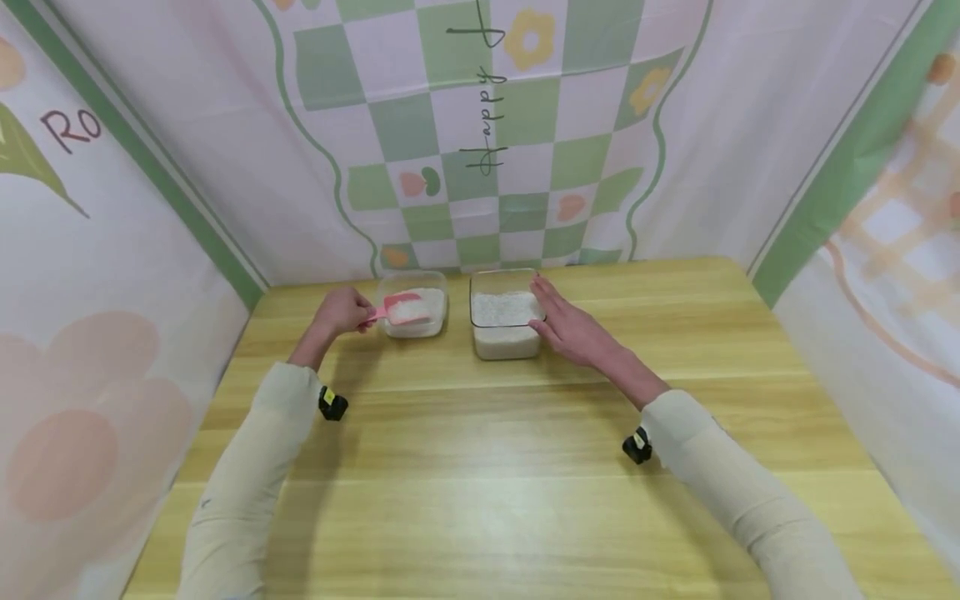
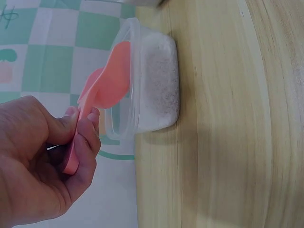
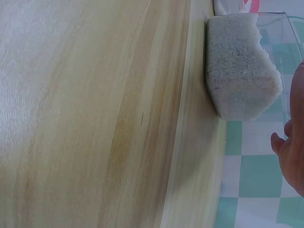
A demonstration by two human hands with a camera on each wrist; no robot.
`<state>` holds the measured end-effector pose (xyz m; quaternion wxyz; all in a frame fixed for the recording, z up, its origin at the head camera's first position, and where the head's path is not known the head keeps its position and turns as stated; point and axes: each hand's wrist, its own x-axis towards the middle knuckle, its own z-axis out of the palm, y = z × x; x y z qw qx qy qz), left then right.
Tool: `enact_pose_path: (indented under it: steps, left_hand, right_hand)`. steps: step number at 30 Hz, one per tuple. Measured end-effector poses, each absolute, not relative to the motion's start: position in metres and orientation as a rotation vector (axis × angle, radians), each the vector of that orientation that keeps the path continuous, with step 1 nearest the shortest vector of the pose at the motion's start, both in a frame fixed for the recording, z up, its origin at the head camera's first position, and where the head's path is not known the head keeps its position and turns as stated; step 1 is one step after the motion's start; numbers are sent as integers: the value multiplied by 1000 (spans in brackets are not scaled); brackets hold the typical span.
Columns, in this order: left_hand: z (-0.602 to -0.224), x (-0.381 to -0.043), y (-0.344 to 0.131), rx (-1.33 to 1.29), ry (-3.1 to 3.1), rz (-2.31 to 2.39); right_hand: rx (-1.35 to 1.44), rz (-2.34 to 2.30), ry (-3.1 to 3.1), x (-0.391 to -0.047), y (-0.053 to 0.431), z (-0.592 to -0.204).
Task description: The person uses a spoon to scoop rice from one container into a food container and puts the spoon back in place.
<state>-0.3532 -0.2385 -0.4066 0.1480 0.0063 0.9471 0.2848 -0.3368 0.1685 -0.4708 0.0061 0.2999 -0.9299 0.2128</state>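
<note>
My left hand [image 1: 343,312] pinches the handle of a pink scoop [image 1: 396,302] between thumb and fingers. The scoop's bowl tilts over the rim of a clear plastic container [image 2: 135,76], and white grains show in it from the head view. More white grains fill the lower part of that container. To its right stands a glass container [image 1: 507,326] holding white rice [image 3: 237,66], heaped unevenly in the right wrist view. My right hand [image 1: 573,329] rests against the right side of the glass, its fingers nearly straight and the thumb near the front corner.
Both containers stand side by side near the back edge of the wooden table [image 1: 480,483]. Right behind them hangs a green-and-white checked curtain [image 1: 525,158], and printed cloth walls close off both sides. Small black cameras [image 1: 332,404] sit at the cuffs.
</note>
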Motion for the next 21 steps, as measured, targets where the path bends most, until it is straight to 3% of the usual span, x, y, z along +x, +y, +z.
enact_pose_path:
  steps: [21]
  left_hand:
    - [-399,-354,-247,57,2796,681]
  right_hand:
    - [943,661,-2905,-337,168,-470]
